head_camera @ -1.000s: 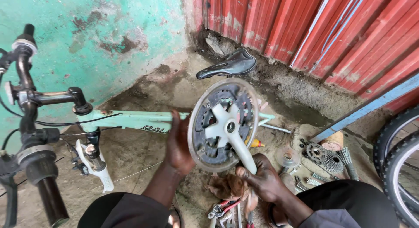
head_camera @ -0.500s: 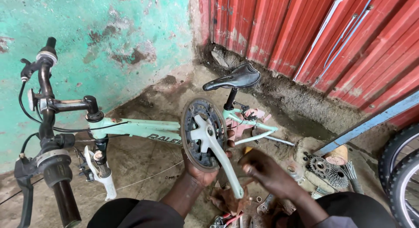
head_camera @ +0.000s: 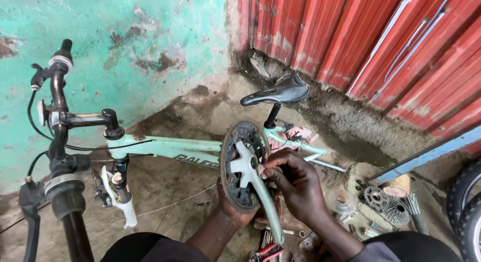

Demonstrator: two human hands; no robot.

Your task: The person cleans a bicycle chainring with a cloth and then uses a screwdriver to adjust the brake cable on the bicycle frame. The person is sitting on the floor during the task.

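Note:
I hold a bicycle crankset (head_camera: 244, 167), a toothed chainring with a pale silver crank arm that points down. My left hand (head_camera: 231, 209) grips the chainring's lower rim from beneath. At the hub, my right hand (head_camera: 296, 184) has its fingers closed on the crank's centre. Behind it stands a mint-green bicycle frame (head_camera: 165, 148) with a black saddle (head_camera: 276, 92) and black handlebars (head_camera: 59, 109). The frame's bottom bracket is hidden behind the crankset.
A teal painted wall (head_camera: 110, 46) is at the left and red corrugated sheeting (head_camera: 381, 46) at the right. Sprockets (head_camera: 385, 202) and small parts lie on the dirt floor at the right. Tyres (head_camera: 466, 207) stand at the right edge. Red-handled tools (head_camera: 268, 252) lie near my knees.
The crankset has turned more edge-on and shifted right. My right hand has risen from the crank arm's lower end to the hub. My view moved back, with the saddle now higher.

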